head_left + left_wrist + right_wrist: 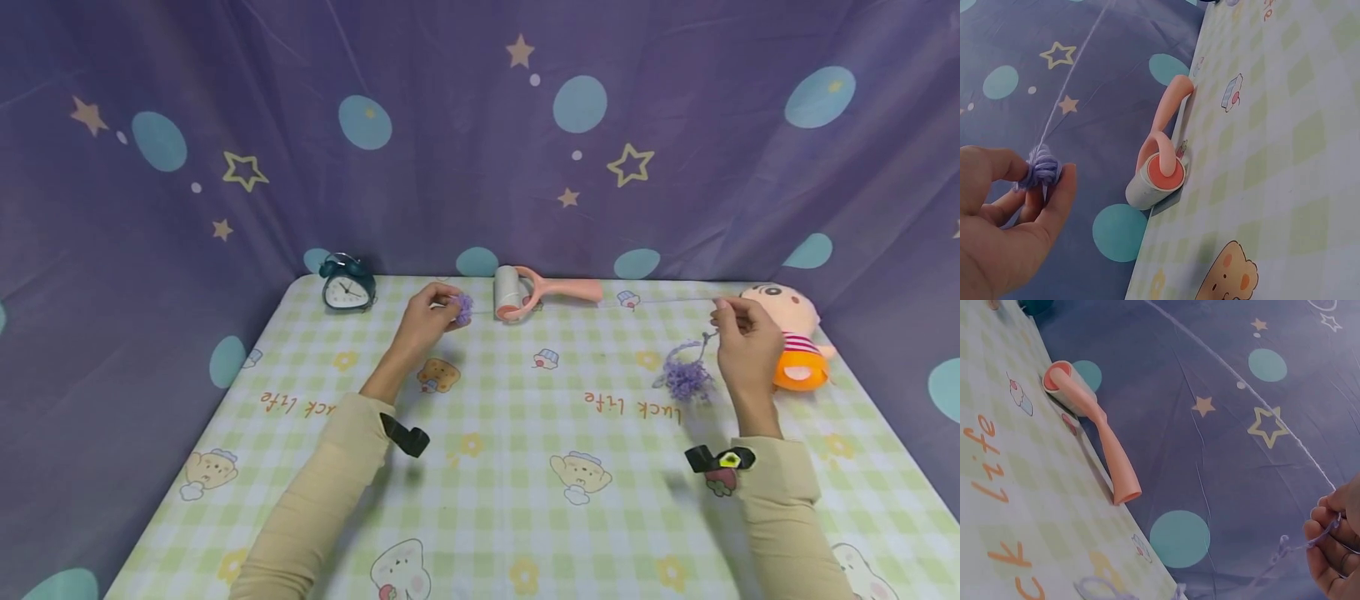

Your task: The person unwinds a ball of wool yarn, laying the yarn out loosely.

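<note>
My left hand [426, 321] pinches a small wound ball of purple yarn [1043, 170] between thumb and fingers, above the back of the table. From the ball a pale yarn strand [1277, 419] runs taut across to my right hand [752, 346], which pinches it between thumb and fingertips. More yarn trails from the right hand's fingers. Below and left of that hand is a loose tangle of purple yarn [686, 377]; I cannot tell how much of it touches the tabletop.
A pink-handled lint roller [558, 289] lies at the back middle, behind the strand. A dark teal alarm clock [348, 287] stands at the back left. Right of my right hand is a plush doll [801, 350]. A checked cloth [502, 500] covers the table, with a purple curtain [465, 183] behind.
</note>
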Action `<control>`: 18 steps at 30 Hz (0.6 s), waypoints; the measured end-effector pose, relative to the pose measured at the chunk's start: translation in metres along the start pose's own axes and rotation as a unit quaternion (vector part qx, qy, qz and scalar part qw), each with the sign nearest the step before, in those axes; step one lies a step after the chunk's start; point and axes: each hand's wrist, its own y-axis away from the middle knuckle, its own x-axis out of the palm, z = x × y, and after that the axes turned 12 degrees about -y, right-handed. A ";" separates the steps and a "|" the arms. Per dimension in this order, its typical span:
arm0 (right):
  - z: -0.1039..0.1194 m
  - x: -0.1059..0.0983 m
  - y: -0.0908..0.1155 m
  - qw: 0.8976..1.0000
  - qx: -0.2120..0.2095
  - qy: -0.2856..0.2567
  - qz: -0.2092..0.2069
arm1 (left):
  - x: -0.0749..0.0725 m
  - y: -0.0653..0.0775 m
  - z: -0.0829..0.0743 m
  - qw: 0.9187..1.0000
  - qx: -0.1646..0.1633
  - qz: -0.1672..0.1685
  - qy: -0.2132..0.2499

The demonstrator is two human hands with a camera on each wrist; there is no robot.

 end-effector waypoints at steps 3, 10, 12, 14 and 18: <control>-0.001 -0.004 0.000 1.000 0.003 0.000 -0.007 | -0.002 0.001 0.000 1.000 -0.003 -0.003 -0.003; -0.005 -0.017 -0.003 0.999 0.013 0.000 -0.030 | -0.001 -0.002 0.001 0.998 -0.013 -0.039 0.037; -0.006 -0.021 -0.004 0.999 0.019 0.006 -0.034 | -0.001 -0.004 0.001 0.996 -0.022 -0.056 0.061; -0.007 -0.024 -0.004 0.999 0.025 0.017 -0.036 | 0.000 -0.006 0.001 0.994 -0.031 -0.070 0.079; -0.009 -0.031 -0.004 0.998 0.038 0.038 -0.044 | 0.000 -0.006 0.001 0.990 -0.042 -0.085 0.101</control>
